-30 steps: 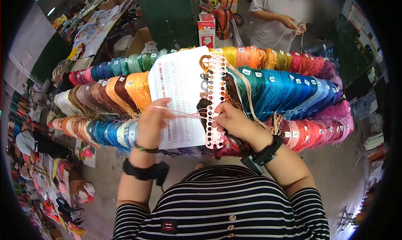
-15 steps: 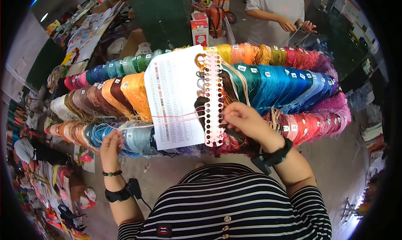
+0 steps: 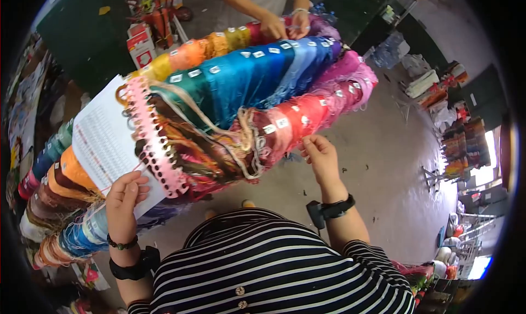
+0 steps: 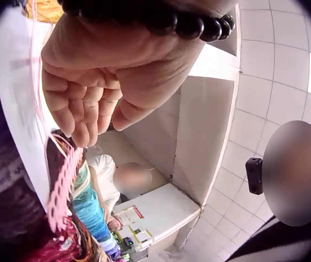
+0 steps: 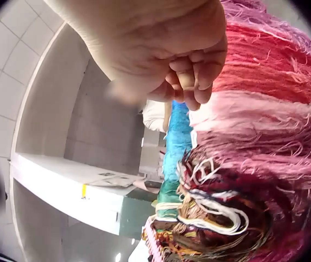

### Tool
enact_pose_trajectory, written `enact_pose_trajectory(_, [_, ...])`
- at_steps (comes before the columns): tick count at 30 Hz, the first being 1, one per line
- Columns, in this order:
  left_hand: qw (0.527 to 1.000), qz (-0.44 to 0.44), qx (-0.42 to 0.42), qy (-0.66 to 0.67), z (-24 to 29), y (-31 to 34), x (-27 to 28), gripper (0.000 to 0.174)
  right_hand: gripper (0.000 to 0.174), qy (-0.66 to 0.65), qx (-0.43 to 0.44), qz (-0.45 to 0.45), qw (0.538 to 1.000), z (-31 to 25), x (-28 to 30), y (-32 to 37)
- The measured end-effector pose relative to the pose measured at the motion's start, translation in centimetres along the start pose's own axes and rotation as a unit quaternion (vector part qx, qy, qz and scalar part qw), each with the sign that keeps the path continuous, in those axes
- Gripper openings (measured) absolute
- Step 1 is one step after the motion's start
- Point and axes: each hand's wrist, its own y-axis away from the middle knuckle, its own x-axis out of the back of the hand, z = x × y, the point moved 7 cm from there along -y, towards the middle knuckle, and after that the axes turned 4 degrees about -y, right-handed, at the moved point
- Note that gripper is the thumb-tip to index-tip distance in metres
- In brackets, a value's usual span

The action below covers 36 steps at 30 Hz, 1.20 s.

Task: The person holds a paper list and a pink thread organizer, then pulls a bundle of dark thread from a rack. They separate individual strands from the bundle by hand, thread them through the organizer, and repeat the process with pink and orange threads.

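My left hand [image 3: 127, 196] is over the lower edge of a printed paper sheet [image 3: 104, 130], beside a pink thread card [image 3: 149, 129] with rows of holes. Its fingers are loosely bent and hold nothing. Pale pink threads [image 4: 37, 93] run down past this hand to the card in the left wrist view. Brown, orange and cream threads [image 3: 192, 141] hang from the card's right side. Off to the right, my right hand [image 3: 322, 155] hovers near the red skeins [image 3: 296, 119], its fingers loosely curled with nothing seen between them.
Labelled skeins lie in long rows, with blue ones [image 3: 235, 67] in the middle. At the far end another person's hands [image 3: 285, 24] reach to the skeins. A red and white box [image 3: 141, 45] stands behind. Grey floor [image 3: 378, 166] lies to the right.
The view has turned to the right. My left hand drew pink threads out leftward, then came back near the card. My right hand left the card and moved right toward the red skeins.
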Motion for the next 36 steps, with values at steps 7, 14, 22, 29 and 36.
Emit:
enact_pose_trajectory(7, [0.989,-0.138,-0.04,-0.026,3.9,-3.3,-12.8,0.026,0.019,0.038,0.067,0.006,0.997,3.0,2.4,-1.1])
enact_pose_trajectory(14, [0.867,-0.16,-0.362,-0.302,7.6,-4.9,-25.4,0.019,0.022,0.078,0.16,-0.126,0.976,0.5,0.9,-1.2])
enact_pose_trajectory(22, [0.815,-0.091,-0.366,-0.44,4.6,-5.0,-26.9,0.01,0.025,0.086,0.281,-0.261,0.919,-3.0,-2.9,0.1])
enact_pose_trajectory(29, [0.855,-0.069,-0.31,-0.411,4.1,-5.0,-23.5,0.013,0.022,0.116,0.333,-0.26,0.899,-2.0,-6.1,0.6])
enact_pose_trajectory(36, [0.922,0.009,-0.287,-0.259,5.2,-5.9,-19.4,0.021,0.024,0.21,0.376,-0.161,0.888,-4.9,-7.5,1.6])
